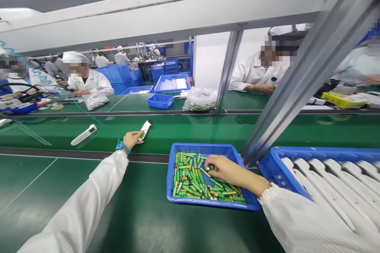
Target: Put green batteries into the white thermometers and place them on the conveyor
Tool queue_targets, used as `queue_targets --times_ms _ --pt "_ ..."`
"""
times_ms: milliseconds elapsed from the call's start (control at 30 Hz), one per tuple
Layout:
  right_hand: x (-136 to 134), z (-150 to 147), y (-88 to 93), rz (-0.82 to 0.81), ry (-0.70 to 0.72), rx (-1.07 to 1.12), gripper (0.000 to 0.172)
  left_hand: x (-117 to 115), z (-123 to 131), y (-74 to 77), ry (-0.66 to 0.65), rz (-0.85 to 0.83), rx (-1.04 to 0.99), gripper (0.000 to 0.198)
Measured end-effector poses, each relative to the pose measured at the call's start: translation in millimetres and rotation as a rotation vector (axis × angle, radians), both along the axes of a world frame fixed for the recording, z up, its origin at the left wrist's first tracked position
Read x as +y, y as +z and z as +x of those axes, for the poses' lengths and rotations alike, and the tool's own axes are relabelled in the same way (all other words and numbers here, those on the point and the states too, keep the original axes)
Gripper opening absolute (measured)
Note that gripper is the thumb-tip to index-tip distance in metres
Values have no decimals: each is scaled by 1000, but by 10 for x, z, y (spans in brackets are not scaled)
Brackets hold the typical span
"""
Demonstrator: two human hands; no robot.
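My left hand (131,140) reaches far forward onto the green conveyor belt (208,130) and closes around the near end of a white handheld device (145,128). My right hand (223,170) is down in a shallow blue tray (204,148) filled with several green batteries (192,182), its fingers pinched on a battery at the pile's top. Both arms wear white sleeves; a blue band sits on my left wrist.
A second white device (84,134) lies on the belt to the left. A blue crate (274,166) of white device shells stands at my right. A slanted metal post (299,83) rises behind the tray. People in white coats work across the belt, with blue bins (160,101) and plastic bags.
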State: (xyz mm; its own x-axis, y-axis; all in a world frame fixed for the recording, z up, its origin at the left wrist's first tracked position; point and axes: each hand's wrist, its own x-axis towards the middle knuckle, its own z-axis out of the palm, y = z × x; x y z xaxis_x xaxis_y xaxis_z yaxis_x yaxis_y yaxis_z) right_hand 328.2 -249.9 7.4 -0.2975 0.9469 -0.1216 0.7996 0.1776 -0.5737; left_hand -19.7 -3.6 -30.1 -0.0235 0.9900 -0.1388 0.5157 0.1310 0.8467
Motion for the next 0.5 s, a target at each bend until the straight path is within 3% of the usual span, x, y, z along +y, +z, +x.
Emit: queue_targets --times_ms 267,400,500 --pt "6 40 -98 -31 30 55 17 120 -713 14 -49 111 479 28" --pt "29 65 -197 -83 15 101 20 88 -1265 94 50 161 677 31" --pt "48 147 -394 -46 -59 64 21 24 -1653 154 181 181 790 37"
